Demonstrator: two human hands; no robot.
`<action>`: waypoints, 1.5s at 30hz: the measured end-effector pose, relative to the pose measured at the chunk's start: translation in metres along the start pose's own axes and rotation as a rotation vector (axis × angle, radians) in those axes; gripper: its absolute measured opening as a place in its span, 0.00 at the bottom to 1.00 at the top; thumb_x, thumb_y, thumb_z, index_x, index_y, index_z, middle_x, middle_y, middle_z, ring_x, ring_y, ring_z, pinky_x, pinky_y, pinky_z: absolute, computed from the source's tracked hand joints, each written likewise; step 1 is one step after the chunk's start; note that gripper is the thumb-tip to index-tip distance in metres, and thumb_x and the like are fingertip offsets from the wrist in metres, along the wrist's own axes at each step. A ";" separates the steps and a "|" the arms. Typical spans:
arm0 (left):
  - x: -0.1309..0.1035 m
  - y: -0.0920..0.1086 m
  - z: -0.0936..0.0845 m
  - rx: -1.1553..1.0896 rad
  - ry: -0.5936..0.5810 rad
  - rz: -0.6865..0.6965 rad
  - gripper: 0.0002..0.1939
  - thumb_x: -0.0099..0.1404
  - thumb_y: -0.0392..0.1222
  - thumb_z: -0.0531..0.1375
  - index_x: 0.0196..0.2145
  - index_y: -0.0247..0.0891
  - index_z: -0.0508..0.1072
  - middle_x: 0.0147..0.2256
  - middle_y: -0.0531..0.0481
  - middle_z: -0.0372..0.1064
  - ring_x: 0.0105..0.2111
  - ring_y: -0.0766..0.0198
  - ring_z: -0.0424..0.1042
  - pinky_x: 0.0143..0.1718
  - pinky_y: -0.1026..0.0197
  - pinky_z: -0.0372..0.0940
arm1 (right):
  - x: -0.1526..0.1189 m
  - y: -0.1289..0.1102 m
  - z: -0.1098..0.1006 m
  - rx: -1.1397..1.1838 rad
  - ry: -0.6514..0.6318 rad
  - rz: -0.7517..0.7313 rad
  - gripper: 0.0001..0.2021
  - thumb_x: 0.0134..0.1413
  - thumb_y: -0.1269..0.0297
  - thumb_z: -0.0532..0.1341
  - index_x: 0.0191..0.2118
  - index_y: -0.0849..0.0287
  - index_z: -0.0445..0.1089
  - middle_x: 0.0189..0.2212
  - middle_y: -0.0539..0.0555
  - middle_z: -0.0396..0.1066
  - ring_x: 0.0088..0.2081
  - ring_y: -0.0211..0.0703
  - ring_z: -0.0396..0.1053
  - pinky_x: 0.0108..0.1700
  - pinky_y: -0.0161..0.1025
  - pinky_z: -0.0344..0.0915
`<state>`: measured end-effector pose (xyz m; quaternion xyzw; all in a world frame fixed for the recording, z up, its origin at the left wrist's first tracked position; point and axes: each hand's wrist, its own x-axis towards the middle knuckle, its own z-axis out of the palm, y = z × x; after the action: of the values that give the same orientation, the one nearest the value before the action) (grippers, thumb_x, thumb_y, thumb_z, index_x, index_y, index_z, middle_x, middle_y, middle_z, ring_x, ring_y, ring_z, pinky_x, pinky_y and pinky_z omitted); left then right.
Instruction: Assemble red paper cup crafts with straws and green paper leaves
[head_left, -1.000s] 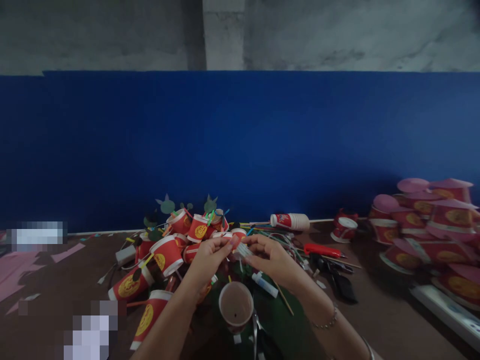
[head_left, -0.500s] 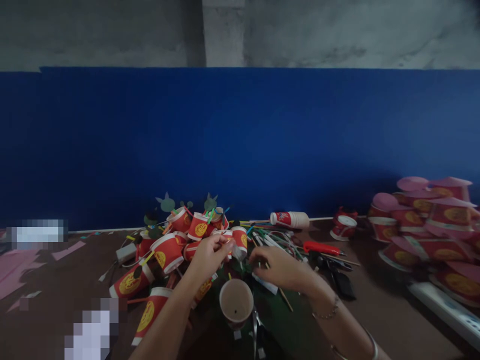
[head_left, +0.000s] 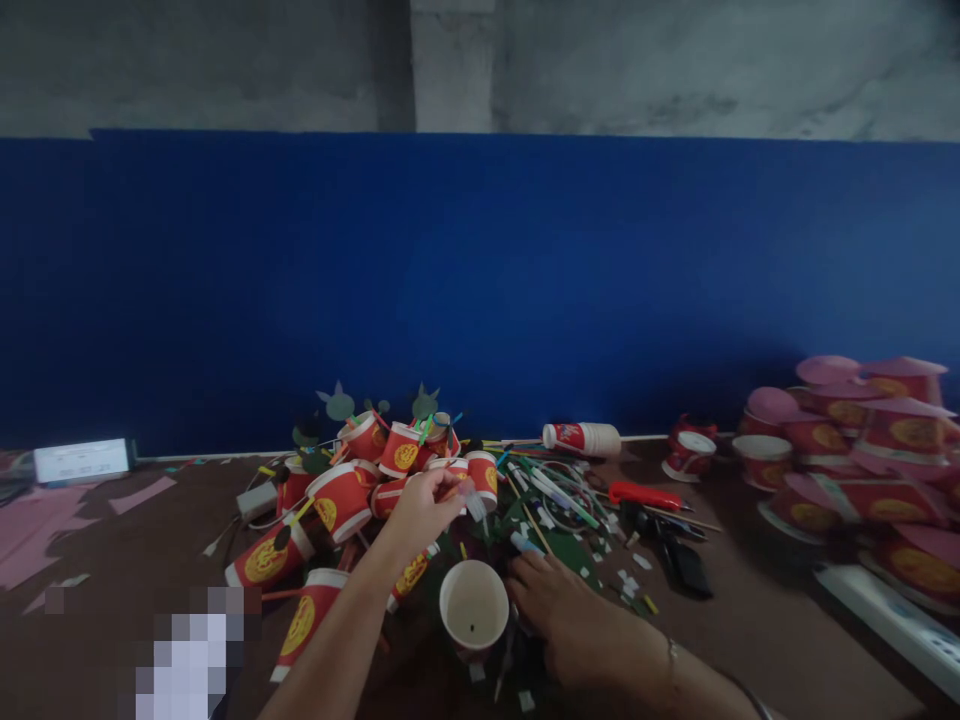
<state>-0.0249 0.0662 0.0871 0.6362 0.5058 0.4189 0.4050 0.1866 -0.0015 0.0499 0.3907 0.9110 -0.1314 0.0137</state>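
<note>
My left hand point(head_left: 424, 515) is raised over the cup pile, its thumb and fingers pinching a small clear, whitish strip-like piece point(head_left: 475, 502) whose exact kind is unclear. Below it stands a paper cup point(head_left: 473, 605), mouth up, with a tiny dark speck inside. To the right of this cup, low at the table, my right hand point(head_left: 551, 600) has its fingers curled down over the scissors point(head_left: 507, 650), which look smeared and are partly hidden by the hand. Several red paper cups point(head_left: 337, 500) with yellow emblems and coloured straws lie heaped at my left forearm.
Straws, pens and paper scraps point(head_left: 555, 500) lie behind my right hand. A red utility knife point(head_left: 649, 495) and a stack of cups point(head_left: 581, 438) are farther back. Pink-topped cups point(head_left: 900, 430) and a power strip point(head_left: 892, 620) stand right; pink paper point(head_left: 37, 530) lies left.
My right hand has come down and toward me, from above the scraps to the scissors beside the standing cup. My left hand keeps its pinch in nearly the same place.
</note>
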 end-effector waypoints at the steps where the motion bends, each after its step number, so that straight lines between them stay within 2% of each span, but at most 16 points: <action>1: 0.000 0.000 0.000 -0.001 -0.010 0.003 0.13 0.53 0.49 0.62 0.29 0.35 0.72 0.20 0.55 0.64 0.20 0.67 0.61 0.22 0.66 0.55 | -0.001 -0.001 0.001 -0.026 0.016 0.002 0.27 0.41 0.70 0.60 0.52 0.64 0.64 0.49 0.64 0.63 0.53 0.58 0.56 0.57 0.51 0.49; 5: 0.001 -0.007 0.001 0.049 -0.038 0.068 0.13 0.56 0.51 0.60 0.30 0.36 0.72 0.20 0.56 0.62 0.20 0.68 0.59 0.22 0.66 0.53 | 0.001 -0.002 0.002 -0.122 0.038 -0.023 0.23 0.45 0.72 0.58 0.51 0.62 0.65 0.45 0.63 0.66 0.50 0.56 0.59 0.55 0.49 0.50; 9: 0.002 -0.013 0.004 0.135 -0.039 0.138 0.13 0.58 0.50 0.58 0.27 0.36 0.73 0.20 0.55 0.64 0.22 0.67 0.60 0.24 0.66 0.53 | 0.007 0.002 -0.002 -0.250 -0.051 -0.065 0.17 0.44 0.74 0.58 0.44 0.63 0.68 0.38 0.62 0.70 0.42 0.53 0.65 0.47 0.47 0.57; 12: 0.001 -0.013 0.006 0.199 -0.013 0.171 0.13 0.58 0.49 0.59 0.26 0.36 0.73 0.22 0.53 0.66 0.24 0.65 0.62 0.26 0.65 0.55 | 0.007 0.003 -0.012 -0.295 -0.104 -0.055 0.15 0.42 0.75 0.57 0.40 0.63 0.70 0.37 0.61 0.71 0.38 0.51 0.68 0.40 0.43 0.59; 15: 0.000 -0.012 0.007 0.247 0.013 0.176 0.12 0.57 0.49 0.59 0.27 0.37 0.74 0.22 0.53 0.67 0.25 0.64 0.63 0.27 0.65 0.55 | 0.001 0.004 -0.028 -0.207 -0.107 -0.013 0.16 0.41 0.76 0.56 0.40 0.61 0.72 0.36 0.59 0.72 0.36 0.49 0.70 0.37 0.40 0.59; 19: 0.003 -0.015 0.007 0.283 0.008 0.180 0.12 0.58 0.48 0.58 0.27 0.36 0.74 0.22 0.53 0.66 0.24 0.64 0.63 0.27 0.64 0.55 | -0.010 0.007 -0.048 0.025 -0.109 0.056 0.20 0.42 0.73 0.56 0.43 0.55 0.74 0.38 0.56 0.75 0.41 0.49 0.70 0.40 0.39 0.60; 25: 0.005 -0.017 0.004 0.312 -0.052 0.178 0.14 0.60 0.47 0.56 0.26 0.35 0.74 0.20 0.53 0.65 0.22 0.65 0.61 0.25 0.64 0.53 | -0.018 0.021 -0.057 0.116 -0.095 0.105 0.22 0.44 0.73 0.55 0.46 0.55 0.73 0.42 0.57 0.73 0.45 0.50 0.69 0.46 0.42 0.61; 28: 0.003 -0.013 0.000 0.345 -0.073 0.181 0.12 0.60 0.45 0.56 0.27 0.36 0.75 0.22 0.51 0.67 0.25 0.62 0.63 0.27 0.63 0.54 | -0.021 0.034 -0.069 0.186 -0.094 0.126 0.23 0.41 0.72 0.56 0.47 0.55 0.72 0.43 0.56 0.72 0.44 0.49 0.68 0.45 0.40 0.62; 32: 0.001 -0.008 -0.002 0.380 -0.074 0.188 0.09 0.58 0.43 0.58 0.27 0.38 0.76 0.27 0.49 0.71 0.31 0.59 0.66 0.32 0.62 0.55 | -0.023 0.045 -0.090 0.239 0.029 0.201 0.23 0.37 0.72 0.58 0.45 0.55 0.71 0.41 0.53 0.71 0.37 0.44 0.68 0.40 0.37 0.63; 36: -0.002 -0.003 -0.001 0.376 -0.066 0.190 0.09 0.58 0.45 0.59 0.28 0.39 0.75 0.27 0.49 0.72 0.31 0.58 0.66 0.32 0.61 0.55 | -0.015 0.048 -0.093 0.189 0.196 0.204 0.23 0.38 0.73 0.57 0.46 0.55 0.71 0.41 0.54 0.71 0.41 0.46 0.67 0.44 0.41 0.62; 39: -0.004 0.003 0.000 0.381 -0.081 0.212 0.07 0.57 0.44 0.60 0.26 0.39 0.74 0.27 0.50 0.72 0.31 0.59 0.67 0.34 0.61 0.56 | -0.007 0.045 -0.088 0.173 0.207 0.153 0.24 0.39 0.74 0.57 0.46 0.55 0.71 0.42 0.54 0.71 0.43 0.47 0.67 0.46 0.42 0.62; 45: -0.007 0.011 0.001 0.420 -0.134 0.230 0.04 0.56 0.39 0.61 0.26 0.39 0.75 0.30 0.50 0.74 0.35 0.57 0.68 0.38 0.59 0.56 | -0.001 0.036 -0.088 0.148 0.209 0.119 0.20 0.42 0.73 0.57 0.45 0.57 0.73 0.40 0.55 0.73 0.41 0.46 0.69 0.44 0.40 0.62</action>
<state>-0.0217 0.0570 0.0962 0.7863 0.4780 0.3046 0.2459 0.2199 0.0439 0.1263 0.4557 0.8704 -0.1555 -0.1025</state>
